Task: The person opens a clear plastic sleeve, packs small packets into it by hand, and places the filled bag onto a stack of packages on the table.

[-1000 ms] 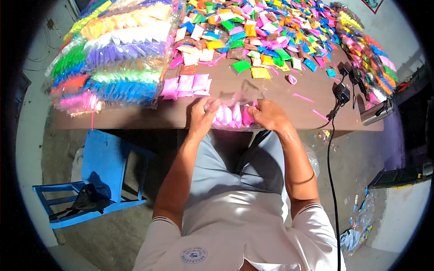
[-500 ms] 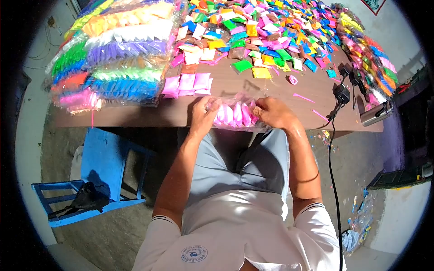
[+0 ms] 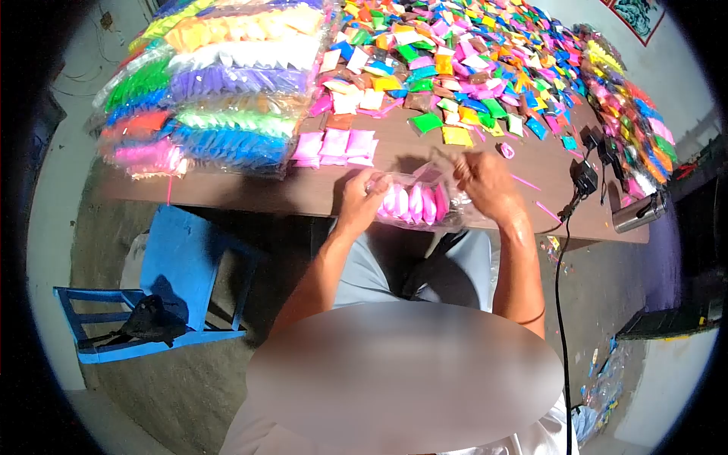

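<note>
A clear plastic bag (image 3: 415, 202) with several pink packets standing in a row inside lies at the table's front edge. My left hand (image 3: 359, 203) is closed on the bag's left end, thumb on top. At the right end, my right hand (image 3: 489, 183) has its fingers curled, and the loose plastic of the bag's edge runs up to them. Just beyond my left hand, a small stack of pink packets (image 3: 334, 145) rests on the table.
Filled bags of sorted coloured packets (image 3: 227, 83) are piled at the left of the table (image 3: 262, 193). A wide heap of mixed packets (image 3: 470, 68) covers the back. Black adapters with a cable (image 3: 584, 178) and a metal flask (image 3: 638, 212) are at right; a blue stool (image 3: 178, 265) stands below left.
My right hand has lifted off the bag's packed part and moved up and outward to its loose edge. My left hand keeps its hold. The view has shifted slightly.
</note>
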{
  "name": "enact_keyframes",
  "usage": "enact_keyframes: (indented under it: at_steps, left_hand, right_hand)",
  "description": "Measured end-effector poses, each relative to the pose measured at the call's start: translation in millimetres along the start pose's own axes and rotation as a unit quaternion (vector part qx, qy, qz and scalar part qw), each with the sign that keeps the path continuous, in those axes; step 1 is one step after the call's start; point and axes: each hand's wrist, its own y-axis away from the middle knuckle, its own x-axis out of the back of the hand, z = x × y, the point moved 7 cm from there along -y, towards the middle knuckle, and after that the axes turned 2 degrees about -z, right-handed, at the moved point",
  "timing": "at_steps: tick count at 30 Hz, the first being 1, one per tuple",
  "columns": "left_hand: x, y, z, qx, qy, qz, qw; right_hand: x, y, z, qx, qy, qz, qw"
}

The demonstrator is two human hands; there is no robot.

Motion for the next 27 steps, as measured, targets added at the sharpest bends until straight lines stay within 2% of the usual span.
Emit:
enact_keyframes:
  at_steps: [1,3,7,10,11,13,17,19,22,24,27]
  left_hand:
    - [0,0,2,-0.001,-0.001,0.004,1.0]
    - [0,2,5,0.017,0.01,-0.004,1.0]
    - [1,2,7,0.015,-0.017,0.004,1.0]
    - [1,1,7,0.004,-0.013,0.011,1.0]
    - [0,1,8,0.004,-0.006,0.009,1.0]
    - [0,2,8,0.014,-0.011,0.005,1.0]
    - [0,2,6,0.005,-0.015,-0.011,1.0]
    - [0,1,9,-0.022,-0.009,-0.007,1.0]
    - [1,3,10,-0.008,-0.01,-0.007,1.0]
    - [0,1,0,-0.012,-0.01,-0.003,1.0]
    - [1,1,0,0.0,-0.024,-0.005,1.0]
  right_hand:
    - [6,-8,-12,0.004,0.0,-0.001,1.0]
    - [22,-23,-34,0.023,-0.005,0.073,0.997]
    - [-13,-74,-65,0.169,0.016,0.041,0.985]
    - [-54,-103,-81,0.138,0.091,-0.069,0.984]
    - [-60,-111,-86,0.14,0.09,-0.07,0.984]
    - [-94,-121,-87,0.15,0.165,-0.174,0.959]
    - [-127,-126,-87,0.165,0.177,-0.232,0.942]
    - [-134,-125,-85,0.161,0.171,-0.239,0.942]
    - [-138,-118,-90,0.165,0.231,-0.211,0.935]
    - [-138,-115,-90,0.131,0.268,-0.206,0.932]
    - [-161,-131,-78,0.16,0.247,-0.22,0.93]
